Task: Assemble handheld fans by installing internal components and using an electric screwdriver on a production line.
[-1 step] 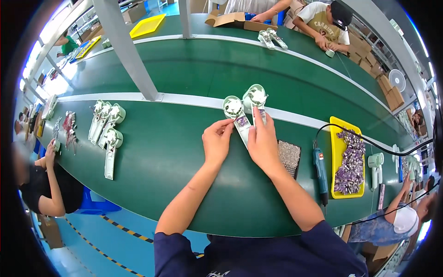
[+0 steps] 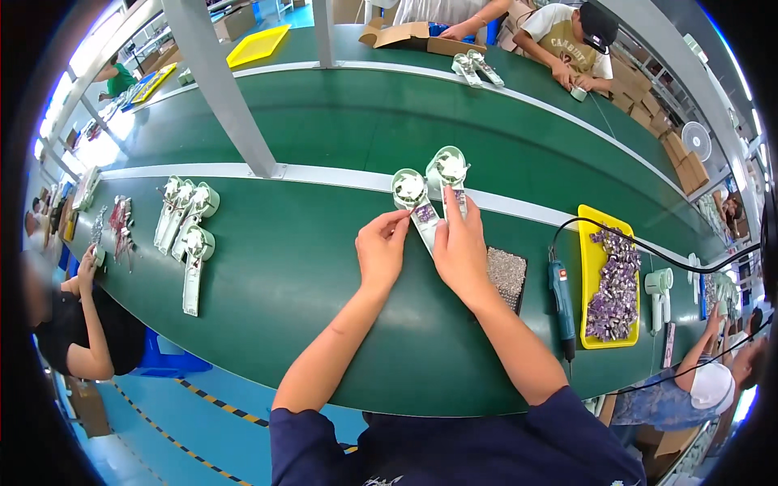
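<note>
Two pale green handheld fan housings lie side by side on the green bench, round heads away from me. The left housing (image 2: pixel 410 188) shows white inner parts and a small purple circuit board (image 2: pixel 425 214) in its handle. At this board's edge, my left hand (image 2: pixel 382 247) has thumb and index finger pinched together; whatever is between the tips is too small to make out. My right hand (image 2: pixel 463 253) is closed around the handle of the right housing (image 2: pixel 448 168), its fingers lying over the handle and its thumb beside the left housing.
Right of my hands are a dark tray of small metal parts (image 2: pixel 506 271), a blue-green electric screwdriver (image 2: pixel 562 296) and a yellow tray (image 2: pixel 594 259) of purple boards. Several fan housings (image 2: pixel 194 255) lie at left. A metal post (image 2: pixel 219 89) rises from the rail. Co-workers sit around.
</note>
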Tool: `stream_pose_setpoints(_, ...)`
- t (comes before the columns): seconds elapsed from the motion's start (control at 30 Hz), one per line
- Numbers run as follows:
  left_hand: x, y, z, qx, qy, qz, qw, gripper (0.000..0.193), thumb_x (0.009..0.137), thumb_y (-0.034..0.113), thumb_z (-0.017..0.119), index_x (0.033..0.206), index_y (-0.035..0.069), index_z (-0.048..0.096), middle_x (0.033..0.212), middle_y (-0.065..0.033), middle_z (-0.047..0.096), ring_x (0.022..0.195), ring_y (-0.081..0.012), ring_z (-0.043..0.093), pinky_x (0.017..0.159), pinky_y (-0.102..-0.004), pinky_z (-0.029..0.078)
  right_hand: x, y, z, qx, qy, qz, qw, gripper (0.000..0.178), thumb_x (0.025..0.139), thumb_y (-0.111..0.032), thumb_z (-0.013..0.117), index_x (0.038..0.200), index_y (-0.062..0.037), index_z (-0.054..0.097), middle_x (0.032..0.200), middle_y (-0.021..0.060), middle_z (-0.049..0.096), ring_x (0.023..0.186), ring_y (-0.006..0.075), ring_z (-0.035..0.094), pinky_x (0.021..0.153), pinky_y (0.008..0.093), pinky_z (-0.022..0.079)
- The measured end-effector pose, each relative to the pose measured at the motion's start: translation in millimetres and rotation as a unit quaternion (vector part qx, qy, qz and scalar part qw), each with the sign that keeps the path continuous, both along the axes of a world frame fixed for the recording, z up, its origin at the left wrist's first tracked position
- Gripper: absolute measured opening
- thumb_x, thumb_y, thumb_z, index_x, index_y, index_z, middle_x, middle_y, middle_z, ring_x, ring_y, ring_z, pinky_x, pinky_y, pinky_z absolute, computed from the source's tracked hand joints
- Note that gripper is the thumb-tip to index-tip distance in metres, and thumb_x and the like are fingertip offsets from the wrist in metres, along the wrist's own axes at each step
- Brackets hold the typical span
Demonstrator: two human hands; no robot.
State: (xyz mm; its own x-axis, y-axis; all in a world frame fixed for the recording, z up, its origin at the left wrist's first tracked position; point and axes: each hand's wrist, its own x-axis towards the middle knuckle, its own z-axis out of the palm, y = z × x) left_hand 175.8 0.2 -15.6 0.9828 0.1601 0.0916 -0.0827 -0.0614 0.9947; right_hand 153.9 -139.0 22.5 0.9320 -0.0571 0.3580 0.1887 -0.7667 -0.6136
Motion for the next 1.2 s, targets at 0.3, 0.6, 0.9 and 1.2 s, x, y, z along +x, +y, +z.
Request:
stream_pose_setpoints(0.3,0,-13,11,-0.311,0.149,-0.023,0.938,0.020,0.096,-0.001,0.062,0.115,-0.009,0.064,0.107,-0.0155,0.072,0.098,-0.0203,0.071,0.088,-0.0308,0.060,6,8,-8,-0.093,-0.062,0.004,0.994,0.062,0.091,-0.005,0.057,0.151,-0.0104,0.042,0.146,0.0266,0.036,0.119,0.0465,0.053,0.089,0.0507,0.054)
stream_pose_setpoints(0.6,-4,-15,1,-0.282,0.135,-0.040,0.949,0.018,0.095,-0.001,0.063,0.112,-0.009,0.066,0.099,-0.0117,0.072,0.092,-0.0141,0.069,0.081,-0.0261,0.055,9,10,-2,-0.144,-0.054,0.097,0.983,0.065,0.087,-0.003,0.061,0.149,-0.0129,0.044,0.146,0.0226,0.037,0.113,0.0433,0.056,0.085,0.0487,0.056)
stream_pose_setpoints(0.9,-12,-19,8,-0.103,0.021,-0.015,0.994,0.019,0.094,0.004,0.067,0.109,-0.007,0.070,0.103,-0.0129,0.074,0.094,-0.0143,0.070,0.080,-0.0258,0.056,20,-3,-7,-0.132,-0.095,0.114,0.980,0.062,0.085,-0.005,0.066,0.143,-0.0217,0.053,0.146,0.0176,0.043,0.111,0.0391,0.062,0.080,0.0466,0.059)
stream_pose_setpoints(1.2,-13,-18,16,0.131,-0.239,0.062,0.960,0.015,0.088,-0.001,0.071,0.103,-0.001,0.071,0.099,-0.0136,0.070,0.088,-0.0241,0.069,0.071,-0.0315,0.063,30,-8,0,-0.149,-0.119,0.133,0.973,0.061,0.084,-0.010,0.070,0.141,-0.0281,0.057,0.142,0.0187,0.050,0.103,0.0357,0.068,0.071,0.0415,0.061)
